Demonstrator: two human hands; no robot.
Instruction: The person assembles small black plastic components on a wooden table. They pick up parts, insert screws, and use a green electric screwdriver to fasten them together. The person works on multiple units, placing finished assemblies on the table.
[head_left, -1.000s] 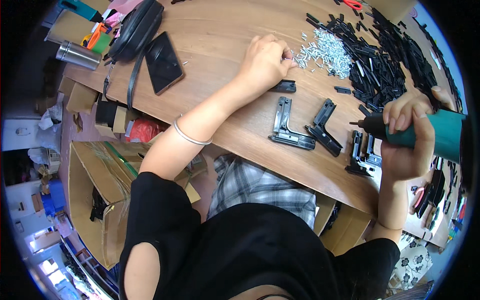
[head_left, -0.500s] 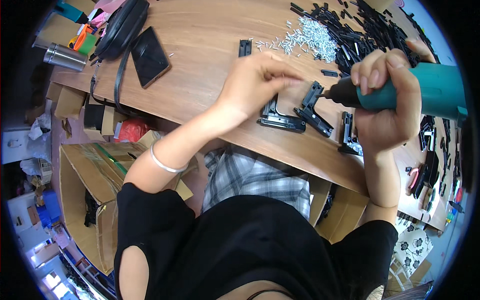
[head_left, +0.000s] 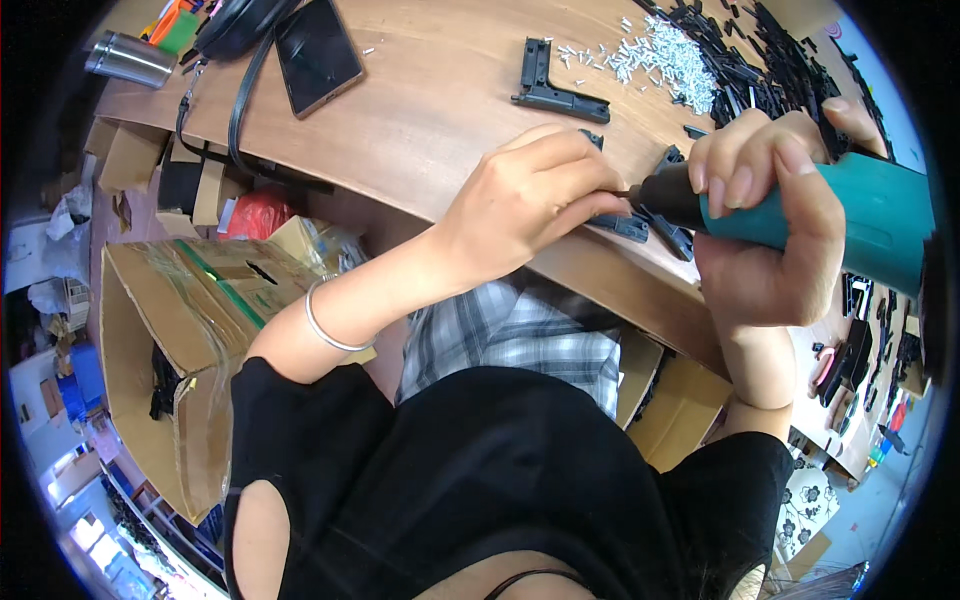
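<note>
My right hand (head_left: 765, 210) is wrapped round a teal electric screwdriver (head_left: 870, 215) with a black nose, its tip pointing left. Right at that tip, the thumb and fingers of my left hand (head_left: 540, 195) are pinched together. Whatever they hold is too small or hidden to make out. Beneath the pinch lies a black L-shaped plastic part (head_left: 625, 228), partly covered by my left hand. Another black part (head_left: 672, 232) shows under the screwdriver's nose. Farther off, a third L-shaped black part (head_left: 560, 97) rests alone on the wooden table (head_left: 430, 90).
A heap of small silver screws (head_left: 675, 65) lies at the far side, beside a pile of black plastic pieces (head_left: 765, 70). At the left are a phone (head_left: 318, 55), a black bag (head_left: 238, 28) and a steel cup (head_left: 132, 58). An open cardboard box (head_left: 190, 350) stands below the table's left side.
My left hand has moved right relative to the parts and now meets the screwdriver's tip, its fingers pinched. The view has shifted, and the table things appear higher up.
</note>
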